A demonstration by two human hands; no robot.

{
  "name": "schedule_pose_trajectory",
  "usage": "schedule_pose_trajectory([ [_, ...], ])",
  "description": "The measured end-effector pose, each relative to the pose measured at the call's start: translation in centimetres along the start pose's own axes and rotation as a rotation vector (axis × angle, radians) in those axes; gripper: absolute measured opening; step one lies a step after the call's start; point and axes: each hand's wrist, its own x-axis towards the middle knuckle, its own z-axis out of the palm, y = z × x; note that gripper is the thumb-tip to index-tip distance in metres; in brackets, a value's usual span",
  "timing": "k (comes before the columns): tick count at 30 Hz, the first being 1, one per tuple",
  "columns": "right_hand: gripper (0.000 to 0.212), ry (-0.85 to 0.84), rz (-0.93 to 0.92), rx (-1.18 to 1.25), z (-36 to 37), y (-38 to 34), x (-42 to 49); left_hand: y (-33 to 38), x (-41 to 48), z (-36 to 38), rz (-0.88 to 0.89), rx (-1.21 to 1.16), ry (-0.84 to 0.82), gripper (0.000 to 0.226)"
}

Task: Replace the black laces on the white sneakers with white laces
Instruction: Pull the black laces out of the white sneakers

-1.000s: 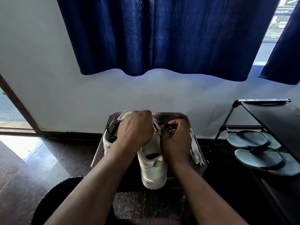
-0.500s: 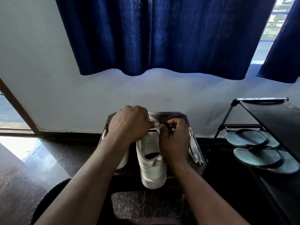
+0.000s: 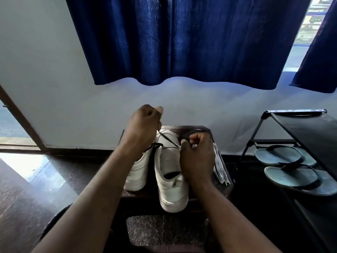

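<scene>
Two white sneakers stand on a dark stool, heels toward me. The right sneaker is in the middle; the left sneaker is partly hidden by my left forearm. My left hand is raised above the shoes and pinches the black lace, which runs taut down to the right sneaker's eyelets. My right hand rests on that sneaker's right side with fingers curled at the eyelets, holding the shoe. A bundle of white laces lies on the stool to the right of the shoes.
A black shoe rack stands at the right with a pair of grey flip-flops on its shelf. Blue curtains hang over the white wall behind. A dark round object sits on the floor at lower left.
My left hand has risen up and away from the shoe, drawing the black lace out taut. My right hand has stayed at the right sneaker's eyelets.
</scene>
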Motion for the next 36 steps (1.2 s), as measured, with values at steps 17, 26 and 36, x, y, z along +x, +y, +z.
schedule_pose_trajectory([
  [17, 0.015, -0.024, 0.016, -0.01, -0.1, -0.1, 0.1, -1.1, 0.1, 1.0, 0.034, 0.232, -0.05, 0.018],
  [26, 0.015, -0.01, -0.002, -0.015, -0.1, 0.0, 0.0, -0.8, 0.6, -0.3, 0.08, 0.325, 0.059, 0.02],
  [36, 0.014, -0.44, -0.286, -0.155, -0.4, -1.0, 2.3, 0.4, -0.4, 0.6, 0.135, -0.364, -0.102, 0.033],
])
